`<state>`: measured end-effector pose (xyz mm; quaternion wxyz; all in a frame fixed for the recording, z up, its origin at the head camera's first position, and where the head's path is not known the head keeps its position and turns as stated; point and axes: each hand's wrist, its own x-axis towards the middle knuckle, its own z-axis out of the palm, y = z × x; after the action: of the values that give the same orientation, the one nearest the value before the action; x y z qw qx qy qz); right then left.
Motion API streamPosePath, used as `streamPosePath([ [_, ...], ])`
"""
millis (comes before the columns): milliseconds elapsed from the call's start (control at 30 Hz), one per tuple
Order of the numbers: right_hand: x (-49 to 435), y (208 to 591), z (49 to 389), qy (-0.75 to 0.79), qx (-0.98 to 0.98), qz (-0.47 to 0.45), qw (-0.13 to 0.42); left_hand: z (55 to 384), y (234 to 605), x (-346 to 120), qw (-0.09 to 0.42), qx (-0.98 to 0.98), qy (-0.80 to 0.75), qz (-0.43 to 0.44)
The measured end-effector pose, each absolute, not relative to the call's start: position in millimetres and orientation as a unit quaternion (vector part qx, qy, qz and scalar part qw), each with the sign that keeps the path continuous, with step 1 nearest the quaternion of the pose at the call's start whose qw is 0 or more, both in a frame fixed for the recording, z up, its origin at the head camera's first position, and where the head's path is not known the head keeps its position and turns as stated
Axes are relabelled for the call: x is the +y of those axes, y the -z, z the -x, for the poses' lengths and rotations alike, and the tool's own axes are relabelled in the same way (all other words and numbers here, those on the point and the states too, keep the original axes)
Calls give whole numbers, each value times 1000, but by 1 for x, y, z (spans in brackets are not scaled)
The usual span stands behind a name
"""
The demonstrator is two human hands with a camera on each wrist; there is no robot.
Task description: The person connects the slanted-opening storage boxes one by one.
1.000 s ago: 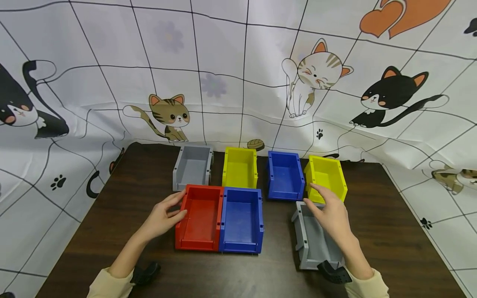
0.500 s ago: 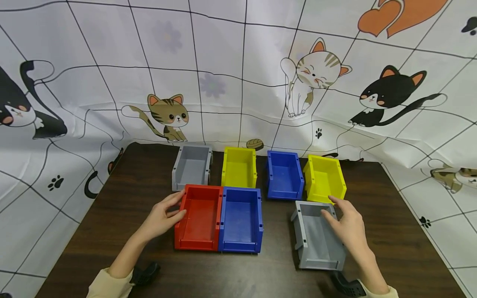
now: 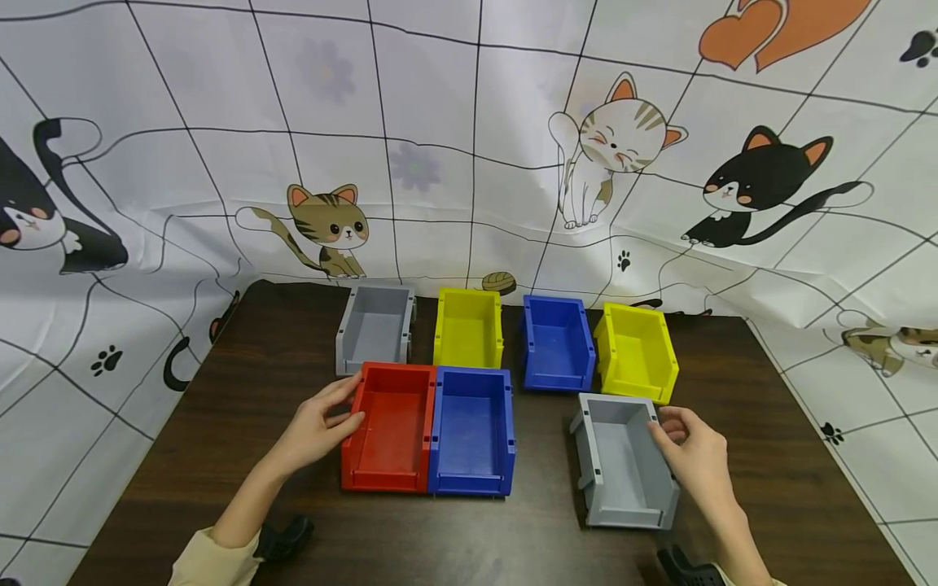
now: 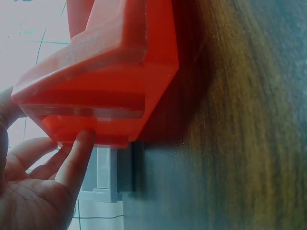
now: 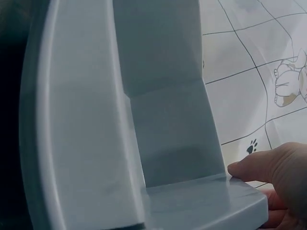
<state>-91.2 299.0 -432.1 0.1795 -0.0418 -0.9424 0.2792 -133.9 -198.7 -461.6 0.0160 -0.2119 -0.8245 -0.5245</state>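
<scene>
My left hand (image 3: 315, 427) holds the left side of a red plastic storage bin (image 3: 391, 427), fingers at its back left corner and thumb at the rim. In the left wrist view the fingers (image 4: 76, 163) touch the bin's outer side. A blue bin (image 3: 472, 431) stands directly against the red one's right side. My right hand (image 3: 696, 456) pinches the right wall of a grey bin (image 3: 623, 464), which sits slightly turned on the table. In the right wrist view the thumb (image 5: 254, 165) touches the grey rim, with the other fingers outside it, partly hidden.
Along the table's back edge stand another grey bin (image 3: 375, 330), a yellow bin (image 3: 467, 330), a smaller-looking blue bin (image 3: 558, 342) and a second yellow bin (image 3: 636, 350). Behind them hangs a white cat-patterned cloth (image 3: 440, 122). The dark wooden table (image 3: 542, 537) shows in front.
My right hand has moved right and toward me, from above the grey bin to its right wall, which it now pinches. The left hand stays on the red bin.
</scene>
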Motion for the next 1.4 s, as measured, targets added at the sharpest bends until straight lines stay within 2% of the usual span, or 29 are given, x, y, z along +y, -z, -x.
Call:
streamPosePath([
  [233, 300, 433, 90, -275, -946, 52, 164, 133, 465, -199, 42, -818, 528, 224],
  [533, 298, 432, 93, -281, -945, 53, 159, 134, 460, -199, 15, -825, 527, 205],
  [833, 299, 431, 94, -294, -942, 54, 152, 134, 462, -199, 38, -817, 531, 222],
  [1133, 290, 424, 99, -302, -940, 47, 152, 135, 460, -199, 3, -819, 534, 210],
  [1400, 276, 412, 108, -306, -936, 21, 174, 135, 460, -199, -1, -819, 535, 207],
])
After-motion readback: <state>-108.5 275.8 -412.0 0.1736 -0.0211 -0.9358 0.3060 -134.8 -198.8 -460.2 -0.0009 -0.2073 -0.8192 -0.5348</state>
